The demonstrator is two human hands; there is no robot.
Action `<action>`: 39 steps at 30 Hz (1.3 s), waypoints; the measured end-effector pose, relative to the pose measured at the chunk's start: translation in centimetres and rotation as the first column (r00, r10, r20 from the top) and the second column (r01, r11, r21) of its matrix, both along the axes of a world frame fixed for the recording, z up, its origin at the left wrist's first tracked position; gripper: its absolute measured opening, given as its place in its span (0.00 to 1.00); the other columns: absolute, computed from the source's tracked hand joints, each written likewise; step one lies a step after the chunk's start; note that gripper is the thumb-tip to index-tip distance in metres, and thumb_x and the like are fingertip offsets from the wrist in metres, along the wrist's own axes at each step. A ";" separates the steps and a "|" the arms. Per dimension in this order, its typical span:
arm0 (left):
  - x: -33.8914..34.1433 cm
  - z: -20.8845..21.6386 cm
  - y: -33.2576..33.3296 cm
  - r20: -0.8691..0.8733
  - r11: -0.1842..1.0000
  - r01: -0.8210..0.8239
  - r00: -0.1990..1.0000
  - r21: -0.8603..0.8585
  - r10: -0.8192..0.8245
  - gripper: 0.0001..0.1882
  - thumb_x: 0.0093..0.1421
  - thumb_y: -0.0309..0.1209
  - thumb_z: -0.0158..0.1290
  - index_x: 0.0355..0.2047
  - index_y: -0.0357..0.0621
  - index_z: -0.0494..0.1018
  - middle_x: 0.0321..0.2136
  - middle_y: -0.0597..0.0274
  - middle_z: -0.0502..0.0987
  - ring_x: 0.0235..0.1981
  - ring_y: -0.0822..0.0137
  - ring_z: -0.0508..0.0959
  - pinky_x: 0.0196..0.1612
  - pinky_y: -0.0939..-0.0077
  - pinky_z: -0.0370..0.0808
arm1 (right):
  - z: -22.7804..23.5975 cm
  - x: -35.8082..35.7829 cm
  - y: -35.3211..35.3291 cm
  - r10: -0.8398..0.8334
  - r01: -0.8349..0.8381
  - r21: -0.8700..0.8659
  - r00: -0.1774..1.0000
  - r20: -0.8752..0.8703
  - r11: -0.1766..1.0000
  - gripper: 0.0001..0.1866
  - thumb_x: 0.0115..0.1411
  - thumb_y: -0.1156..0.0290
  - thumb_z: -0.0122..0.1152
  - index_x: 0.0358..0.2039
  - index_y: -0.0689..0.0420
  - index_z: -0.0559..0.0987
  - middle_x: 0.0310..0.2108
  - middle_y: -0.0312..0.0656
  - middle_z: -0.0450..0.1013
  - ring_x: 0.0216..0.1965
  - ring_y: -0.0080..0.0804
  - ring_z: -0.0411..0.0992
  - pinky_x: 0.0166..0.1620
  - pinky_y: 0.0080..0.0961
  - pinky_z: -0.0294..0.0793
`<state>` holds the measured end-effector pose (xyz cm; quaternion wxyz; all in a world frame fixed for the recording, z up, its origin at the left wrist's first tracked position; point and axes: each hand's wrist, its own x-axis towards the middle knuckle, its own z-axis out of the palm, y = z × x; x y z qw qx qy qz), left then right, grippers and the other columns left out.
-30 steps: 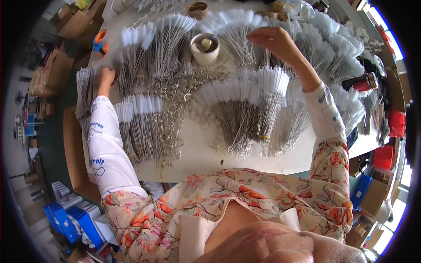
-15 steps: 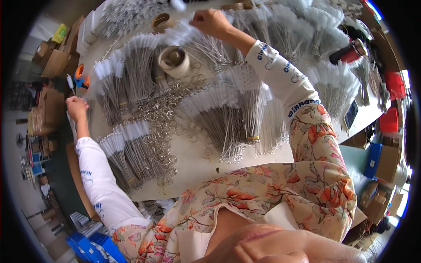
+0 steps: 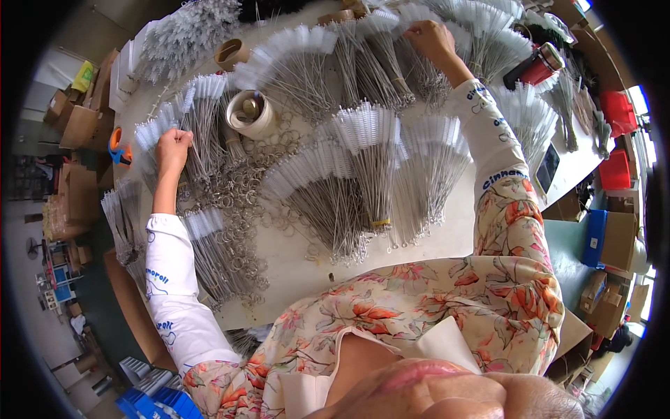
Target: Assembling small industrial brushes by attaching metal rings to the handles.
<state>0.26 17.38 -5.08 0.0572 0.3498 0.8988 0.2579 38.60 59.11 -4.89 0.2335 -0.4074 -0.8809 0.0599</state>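
Bundles of thin wire cleaning brushes with white bristle heads and looped ends cover the table. My left hand (image 3: pixel 174 148) is closed over a left-hand bundle of brushes (image 3: pixel 205 133); what its fingers hold is hidden. At the back right, my right hand (image 3: pixel 430 42) is closed, fingertips pinched together beside the bristle heads of a brush bundle (image 3: pixel 422 70). I cannot make out what is in that pinch. Between my arms stands a large fan of brushes (image 3: pixel 328 188), with a yellowish band round one bundle's stems.
Loose metal rings (image 3: pixel 241 199) lie heaped left of centre. Behind them stand a cream tape roll (image 3: pixel 251 115) with metal pieces inside and a brown tape roll (image 3: pixel 232 54). Orange-and-blue scissors (image 3: pixel 118 148) lie at the left edge; a red-and-black flask (image 3: pixel 537 66) lies back right.
My left hand has moved right, from the table's left edge to the brush bundle. My right hand has moved right along the back brushes. The view has shifted slightly.
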 end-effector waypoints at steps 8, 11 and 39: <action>1.5 1.7 0.5 0.047 0.989 -0.128 0.990 -0.074 0.132 0.10 0.54 0.34 0.51 0.23 0.40 0.74 0.20 0.64 0.78 0.24 0.71 0.75 0.32 0.76 0.70 | 2.6 -0.7 -0.3 -0.022 0.019 0.034 0.996 0.084 0.999 0.14 0.49 0.55 0.58 0.33 0.48 0.80 0.32 0.41 0.76 0.34 0.43 0.74 0.38 0.37 0.72; 1.7 2.6 0.1 -0.045 0.990 -0.090 0.995 -0.108 0.085 0.09 0.56 0.34 0.49 0.25 0.41 0.73 0.21 0.65 0.79 0.24 0.71 0.75 0.32 0.76 0.70 | -1.8 -0.2 2.0 0.064 -0.062 -0.035 0.995 0.073 0.997 0.12 0.46 0.55 0.60 0.29 0.45 0.81 0.27 0.40 0.77 0.31 0.43 0.75 0.35 0.35 0.74; 21.4 6.5 -13.6 0.599 0.738 -0.251 0.760 0.627 -0.250 0.12 0.62 0.32 0.46 0.33 0.34 0.74 0.20 0.72 0.66 0.17 0.85 0.57 0.18 0.91 0.52 | 5.1 -3.7 -7.7 0.162 -0.490 -0.615 0.845 -0.510 0.618 0.11 0.56 0.66 0.53 0.35 0.59 0.75 0.23 0.36 0.70 0.23 0.25 0.69 0.23 0.22 0.69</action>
